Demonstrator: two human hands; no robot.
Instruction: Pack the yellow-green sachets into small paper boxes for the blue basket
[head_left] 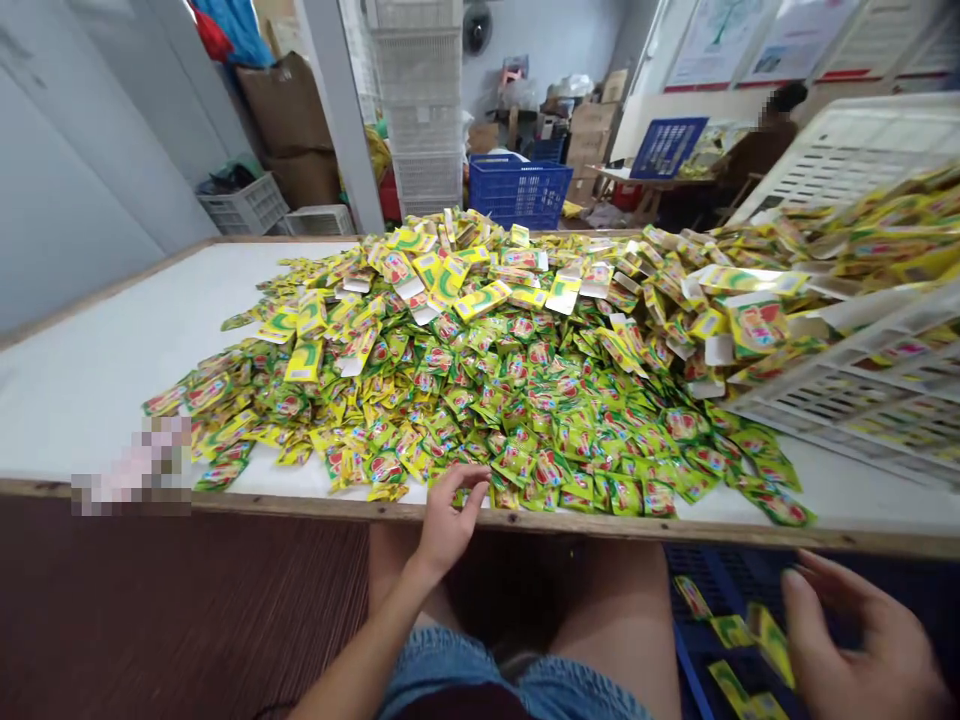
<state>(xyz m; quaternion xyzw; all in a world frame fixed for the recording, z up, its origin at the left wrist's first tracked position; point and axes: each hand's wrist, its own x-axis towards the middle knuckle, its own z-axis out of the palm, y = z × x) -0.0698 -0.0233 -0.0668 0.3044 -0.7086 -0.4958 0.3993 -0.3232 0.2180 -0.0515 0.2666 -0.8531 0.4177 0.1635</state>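
Note:
My left hand [448,515] is at the front edge of the table, its fingertips by the green and yellow sachets [525,440] heaped there. Its thumb and forefinger are apart, and nothing shows between them. Lower right, my right hand [859,630] is over a blue crate [690,650], slightly blurred, with thumb and fingers spread. Just left of its thumb, a small yellow-green carton [771,643] is tilted in or above the crate. Several similar cartons lie inside it. Open yellow cartons [450,280] cover the back of the sachet heap.
A tilted white crate [840,390] spills cartons onto the table at right. A wooden rim [300,505] edges the white tabletop [90,380]. Behind stand stacked white crates [427,100] and a blue basket [521,190]. A person [772,150] sits at the back right.

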